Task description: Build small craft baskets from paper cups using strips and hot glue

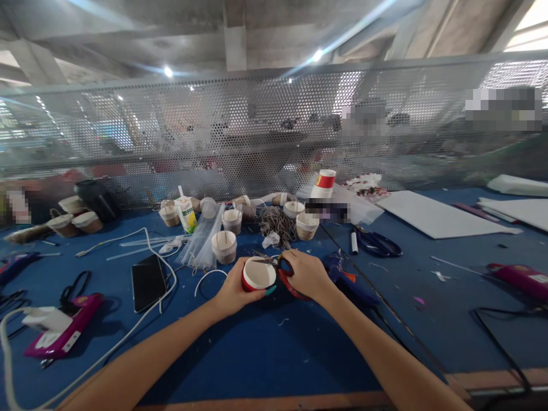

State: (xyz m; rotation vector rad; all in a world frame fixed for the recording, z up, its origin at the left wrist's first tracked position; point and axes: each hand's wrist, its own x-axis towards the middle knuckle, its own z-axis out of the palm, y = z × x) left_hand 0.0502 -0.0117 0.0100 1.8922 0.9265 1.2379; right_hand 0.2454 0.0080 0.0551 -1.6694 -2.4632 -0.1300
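My left hand is closed around a red and white paper cup, its open white mouth tilted up toward me. In my right hand is a pair of scissors with a red and black handle; the fingers are wrapped round its loops. The scissor blades point left and lie at the far rim of the cup. From this angle I cannot tell whether they cut into the wall. Just beyond the hands stand wrapped cups and a tangle of brown cord.
A blue glue gun lies right of my right hand. Clear glue sticks, a phone and a magenta power strip with white cable are on the left. Dark-handled scissors and white boards lie right. A perforated metal screen closes the back.
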